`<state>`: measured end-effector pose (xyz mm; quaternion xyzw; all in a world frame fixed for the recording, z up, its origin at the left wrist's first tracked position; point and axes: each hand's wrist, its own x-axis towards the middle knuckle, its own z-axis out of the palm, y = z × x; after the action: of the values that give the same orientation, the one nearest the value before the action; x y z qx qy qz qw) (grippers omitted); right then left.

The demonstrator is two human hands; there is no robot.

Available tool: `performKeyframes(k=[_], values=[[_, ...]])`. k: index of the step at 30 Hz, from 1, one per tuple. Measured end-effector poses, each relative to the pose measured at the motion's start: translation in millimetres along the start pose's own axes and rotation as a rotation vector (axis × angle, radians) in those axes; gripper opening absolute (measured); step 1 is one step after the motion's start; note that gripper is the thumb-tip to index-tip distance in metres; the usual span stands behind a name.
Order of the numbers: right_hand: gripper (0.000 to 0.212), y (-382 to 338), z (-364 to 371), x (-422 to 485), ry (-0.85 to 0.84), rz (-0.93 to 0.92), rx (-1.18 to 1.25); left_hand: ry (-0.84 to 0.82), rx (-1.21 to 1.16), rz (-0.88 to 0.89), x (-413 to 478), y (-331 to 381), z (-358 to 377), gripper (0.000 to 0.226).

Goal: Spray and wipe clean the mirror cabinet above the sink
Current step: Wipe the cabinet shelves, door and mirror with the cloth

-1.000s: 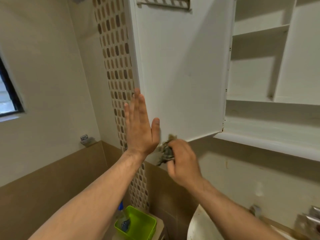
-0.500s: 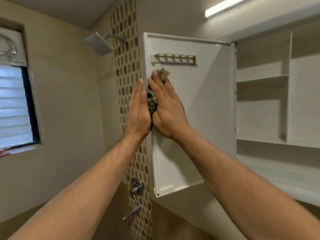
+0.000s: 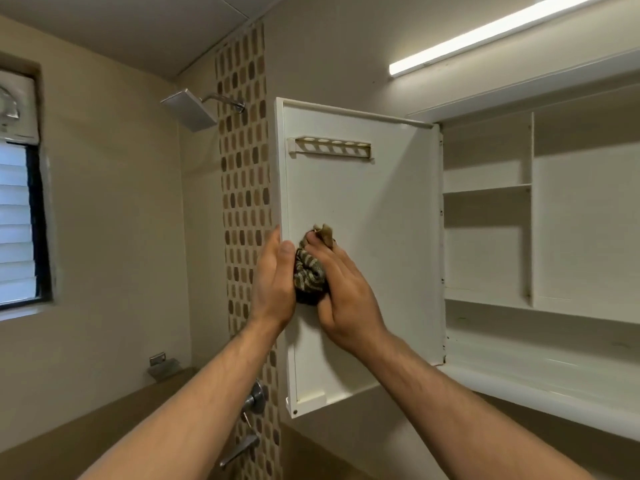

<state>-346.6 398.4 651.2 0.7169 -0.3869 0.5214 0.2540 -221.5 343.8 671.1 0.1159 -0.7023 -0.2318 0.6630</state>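
Cabinet door [image 3: 381, 209] upright, open leftward — cloth [image 3: 309, 271] pressed on.

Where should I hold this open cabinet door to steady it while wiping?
Grip the door by its free left edge, at mid-height, from the left. It hinges on the right, so that edge swings most; the left hand is there.

White cabinet door [image 3: 381, 237] swung open — inner face showing; striped brown cloth [image 3: 309, 271] bunched against it.
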Motion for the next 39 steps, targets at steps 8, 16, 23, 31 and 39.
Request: performKeyframes(k=[8,16,23,31,39], values=[[0.061,-49.4,-34.2,-4.7,0.244,0.035,-0.024,-0.01,-0.051,0.098,-11.2,20.5,7.9,0.055],[0.047,-120.7,-24.5,-97.5,0.379,0.048,-0.356,-0.051,-0.404,-0.336,-65.7,26.5,12.7,0.054],[0.065,-166.9,47.4,-167.3,0.448,0.501,-0.211,-0.33,-0.554,-0.459,-66.1,33.7,5.0,0.075],[0.07,-148.4,56.4,-132.8,0.496,0.465,-0.334,-0.638,-0.247,-0.43,-47.3,55.3,13.3,0.13],[0.072,-121.8,-4.8,-149.1,0.56,0.626,-0.527,-0.699,-0.013,-0.256,-68.6,55.0,50.0,0.131]])
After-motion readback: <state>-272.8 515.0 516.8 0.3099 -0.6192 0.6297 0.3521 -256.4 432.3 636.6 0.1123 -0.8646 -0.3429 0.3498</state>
